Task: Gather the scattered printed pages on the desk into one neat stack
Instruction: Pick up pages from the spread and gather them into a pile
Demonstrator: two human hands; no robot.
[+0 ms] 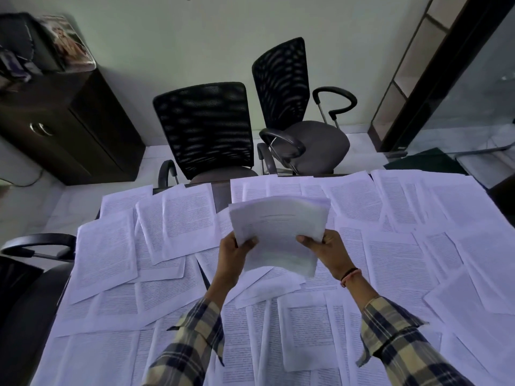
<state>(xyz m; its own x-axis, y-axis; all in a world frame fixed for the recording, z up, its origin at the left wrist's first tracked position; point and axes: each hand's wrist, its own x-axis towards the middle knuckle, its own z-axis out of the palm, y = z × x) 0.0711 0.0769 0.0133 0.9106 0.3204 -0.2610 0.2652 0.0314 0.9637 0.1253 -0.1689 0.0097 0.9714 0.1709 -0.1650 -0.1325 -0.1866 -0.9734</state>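
Office room with two black mesh chairs [204, 129] pushed up at the far side, a dark cabinet [67, 123] off to the left, and the surface [221, 195] almost totally buried under printed pages [404, 254], you can only see a dark strip of it near the far edge. Both hands are up over the middle holding a small bundle of sheets [278, 232], left hand [234, 253] with its grip pinched on the lower left edge, right hand [324, 250] clamped on the lower right edge, thumbs on top. The bundle looks blurry and a bit fanned out, not squared up. So I'd say it's barely started: a handful collected, dozens of loose pages lying overlapped all over, left, right and near side
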